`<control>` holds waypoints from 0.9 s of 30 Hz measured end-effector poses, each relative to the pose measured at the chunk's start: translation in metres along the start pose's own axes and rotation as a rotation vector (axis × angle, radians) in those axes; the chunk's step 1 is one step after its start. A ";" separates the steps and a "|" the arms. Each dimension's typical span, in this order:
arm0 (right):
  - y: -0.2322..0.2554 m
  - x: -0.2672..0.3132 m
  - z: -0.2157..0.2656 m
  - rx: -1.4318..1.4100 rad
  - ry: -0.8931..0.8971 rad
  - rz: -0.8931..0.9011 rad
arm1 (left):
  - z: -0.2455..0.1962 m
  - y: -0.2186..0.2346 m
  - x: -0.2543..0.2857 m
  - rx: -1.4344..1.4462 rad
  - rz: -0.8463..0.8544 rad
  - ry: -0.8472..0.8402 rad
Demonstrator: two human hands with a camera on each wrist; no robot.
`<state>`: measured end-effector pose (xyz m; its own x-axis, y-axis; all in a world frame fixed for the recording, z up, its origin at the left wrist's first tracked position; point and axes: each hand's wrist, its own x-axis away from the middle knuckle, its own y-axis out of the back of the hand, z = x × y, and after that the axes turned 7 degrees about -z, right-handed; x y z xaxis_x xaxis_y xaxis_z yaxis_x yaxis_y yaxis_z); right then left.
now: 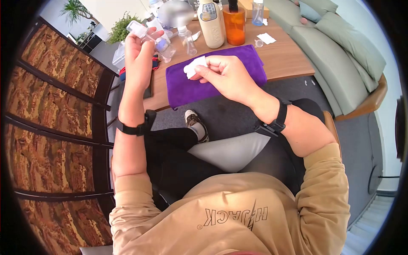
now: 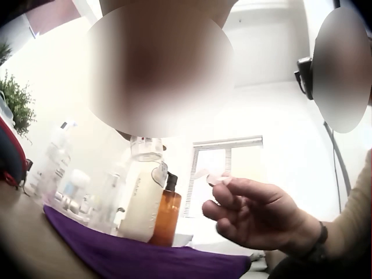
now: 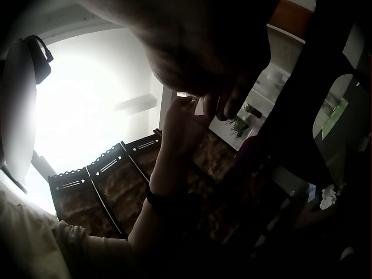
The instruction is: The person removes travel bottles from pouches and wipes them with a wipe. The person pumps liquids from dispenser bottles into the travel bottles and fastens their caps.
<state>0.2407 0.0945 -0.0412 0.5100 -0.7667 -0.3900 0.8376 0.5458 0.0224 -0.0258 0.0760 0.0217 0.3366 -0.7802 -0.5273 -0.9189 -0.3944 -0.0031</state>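
Note:
My raised left hand (image 1: 138, 55) grips a small clear bottle with a white top (image 1: 137, 29), tilted at the left end of the table. Its clear base (image 2: 146, 150) shows below the hand in the left wrist view. Over the purple towel (image 1: 180, 87), my right hand (image 1: 227, 74) pinches a crumpled white tissue (image 1: 194, 68) between thumb and fingers. The same tissue (image 2: 212, 176) stands apart from the bottle in the left wrist view. In the dark right wrist view, the left hand (image 3: 183, 125) is up beyond the right one (image 3: 215, 64).
Behind the towel on the wooden table (image 1: 285, 55) stand a clear pump bottle (image 1: 186, 40), a cream bottle (image 1: 211, 27), an amber pump bottle (image 1: 235, 27) and a pale blue bottle (image 1: 258, 13). White paper (image 1: 266, 38) lies at right. A sofa (image 1: 327, 55) flanks the table.

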 end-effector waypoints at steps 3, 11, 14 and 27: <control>0.003 -0.001 0.003 -0.018 0.015 0.017 | -0.001 0.002 -0.014 -0.030 0.014 0.016; 0.003 0.003 0.013 -0.049 -0.029 0.043 | 0.008 0.013 -0.053 -0.073 0.087 0.081; 0.005 0.003 0.014 -0.055 -0.029 0.054 | 0.016 0.022 -0.067 -0.125 0.175 0.023; 0.003 0.007 0.023 -0.099 -0.062 0.079 | 0.030 0.015 -0.074 -0.460 0.248 -0.056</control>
<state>0.2514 0.0830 -0.0225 0.5874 -0.7377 -0.3329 0.7725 0.6337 -0.0414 -0.0708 0.1419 0.0354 0.0973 -0.8551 -0.5093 -0.7803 -0.3832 0.4943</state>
